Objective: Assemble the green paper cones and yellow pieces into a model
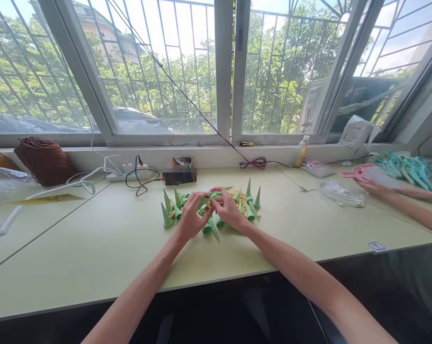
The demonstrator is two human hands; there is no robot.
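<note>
Light green plastic cones [213, 230], clustered mid-table, some upright, others lying on their sides. Small yellow-tan pieces [241, 197] scattered among them, thickest on the right of the pile.

Left hand [191, 215] and right hand [228, 210] are both over the middle of the cluster, fingers curled, fingertips nearly meeting. Thumbs and fingers only slightly apart. Looks like something small at the fingertips; can't tell what, or which hand has the grip.

Behind the pile: dark open box [192, 178], partly pixelated. Left of that, white power strip [116, 176] with black cable [132, 184] looped beside it. Brown bag [44, 162] further left.

Right of the box: tied red-blue wire [258, 163], then a bottle [301, 152] near the window wall. Coiled white cable [341, 193] nearer the front. Far right, another person's hand [370, 188] at a pink item [366, 172], teal pieces [409, 169] heaped just beyond. All on a pale yellow-green table [94, 248].
</note>
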